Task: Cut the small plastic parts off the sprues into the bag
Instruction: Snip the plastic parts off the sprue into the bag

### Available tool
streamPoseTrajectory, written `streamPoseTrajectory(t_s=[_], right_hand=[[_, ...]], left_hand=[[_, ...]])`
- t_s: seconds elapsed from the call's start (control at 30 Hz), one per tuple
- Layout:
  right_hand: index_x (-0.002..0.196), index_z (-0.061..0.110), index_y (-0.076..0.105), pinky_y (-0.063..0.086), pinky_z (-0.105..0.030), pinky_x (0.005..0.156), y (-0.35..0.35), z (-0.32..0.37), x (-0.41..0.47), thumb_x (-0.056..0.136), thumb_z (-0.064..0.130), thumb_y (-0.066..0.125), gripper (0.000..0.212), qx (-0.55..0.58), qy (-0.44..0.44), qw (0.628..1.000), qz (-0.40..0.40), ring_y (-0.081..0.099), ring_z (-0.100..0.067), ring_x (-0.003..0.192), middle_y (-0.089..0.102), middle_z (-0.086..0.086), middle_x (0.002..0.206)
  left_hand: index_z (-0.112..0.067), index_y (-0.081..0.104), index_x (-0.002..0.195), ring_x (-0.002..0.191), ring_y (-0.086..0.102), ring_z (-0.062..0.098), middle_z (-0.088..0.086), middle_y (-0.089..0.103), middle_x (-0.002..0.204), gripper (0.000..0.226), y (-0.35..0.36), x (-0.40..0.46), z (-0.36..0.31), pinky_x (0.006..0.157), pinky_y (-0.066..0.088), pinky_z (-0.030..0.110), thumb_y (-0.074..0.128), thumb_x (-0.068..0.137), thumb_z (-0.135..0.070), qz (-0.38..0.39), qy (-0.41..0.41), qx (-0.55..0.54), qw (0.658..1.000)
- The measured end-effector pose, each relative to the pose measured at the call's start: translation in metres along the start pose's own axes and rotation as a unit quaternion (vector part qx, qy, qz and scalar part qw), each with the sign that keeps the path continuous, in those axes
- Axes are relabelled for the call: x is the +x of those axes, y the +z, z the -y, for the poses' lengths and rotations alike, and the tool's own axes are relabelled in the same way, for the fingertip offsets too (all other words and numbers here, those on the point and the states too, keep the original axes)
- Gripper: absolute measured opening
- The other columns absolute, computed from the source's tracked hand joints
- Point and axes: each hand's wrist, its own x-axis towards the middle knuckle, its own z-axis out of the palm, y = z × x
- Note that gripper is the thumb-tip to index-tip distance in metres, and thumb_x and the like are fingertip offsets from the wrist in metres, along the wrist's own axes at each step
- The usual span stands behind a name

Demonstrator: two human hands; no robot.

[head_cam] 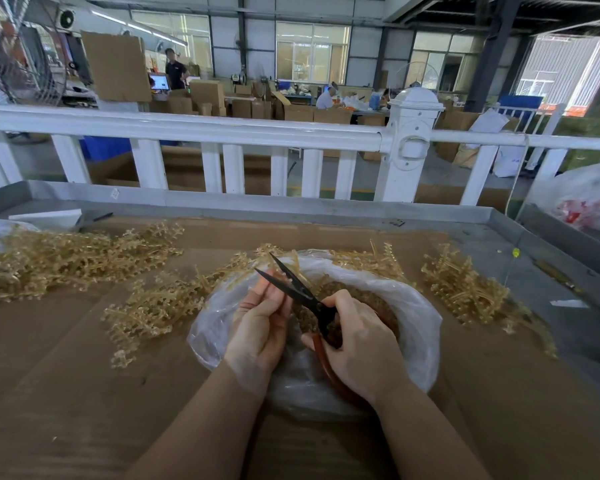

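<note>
My right hand (pixel 357 344) gripped the scissors (pixel 302 292), blades apart; my left hand (pixel 260 320) pinched a thin sprue (pixel 272 284) over the open bag (pixel 413 306). Light, brittle-looking plastic, I judged, best held by its stem.

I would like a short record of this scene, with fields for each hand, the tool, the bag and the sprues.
left hand: holds a sprue piece over the bag, fingers curled
right hand: grips the scissors' reddish handles
scissors: dark blades open, tips pointing away from the person
bag: clear plastic, open, cut parts inside
sprues: tan piles left and right of the bag
surface: cardboard on a metal table
</note>
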Motion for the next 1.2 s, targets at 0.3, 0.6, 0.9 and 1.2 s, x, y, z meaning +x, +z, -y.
streamPoseTrajectory(t_s=[0.3,0.6,0.9,1.2], right_hand=[[0.103,0.018,0.054,0.051,-0.025,0.077,-0.0014,0.0007,0.0004,0.078,0.050,0.067,0.043,0.004,0.014,1.000,-0.006,0.059,-0.013,0.092,0.063,0.004,0.096],[0.102,0.017,0.054,0.053,-0.027,0.071,-0.0008,0.0006,0.0017,0.081,0.050,0.066,0.042,0.001,0.018,1.000,0.000,0.063,-0.013,0.083,0.065,0.003,0.089],[0.103,0.016,0.053,0.055,-0.031,0.070,0.0000,0.0001,0.0021,0.081,0.053,0.064,0.043,-0.015,0.010,1.000,0.001,0.065,-0.013,0.081,0.068,0.003,0.090],[0.099,0.018,0.056,0.053,-0.024,0.067,-0.0023,0.0008,0.0009,0.077,0.055,0.065,0.044,-0.028,0.006,1.000,-0.012,0.064,-0.012,0.082,0.067,0.005,0.089]], left_hand=[[-0.003,0.064,0.096,0.074,0.071,0.012,0.006,0.073,0.079,0.035,-0.0005,-0.0022,0.0026,0.064,0.057,0.020,0.039,0.087,0.020,0.017,0.018,0.050,0.998],[-0.001,0.062,0.096,0.070,0.071,0.012,0.006,0.072,0.074,0.032,0.0026,-0.0048,0.0035,0.067,0.058,0.021,0.041,0.086,0.021,0.006,0.043,0.048,0.998],[-0.001,0.063,0.094,0.071,0.071,0.012,0.006,0.072,0.075,0.032,0.0016,-0.0032,0.0037,0.069,0.058,0.021,0.043,0.085,0.022,-0.003,0.060,0.051,0.997],[-0.003,0.061,0.093,0.067,0.070,0.010,0.004,0.072,0.070,0.032,0.0039,-0.0055,0.0035,0.064,0.057,0.019,0.042,0.086,0.021,-0.011,0.057,0.067,0.996]])
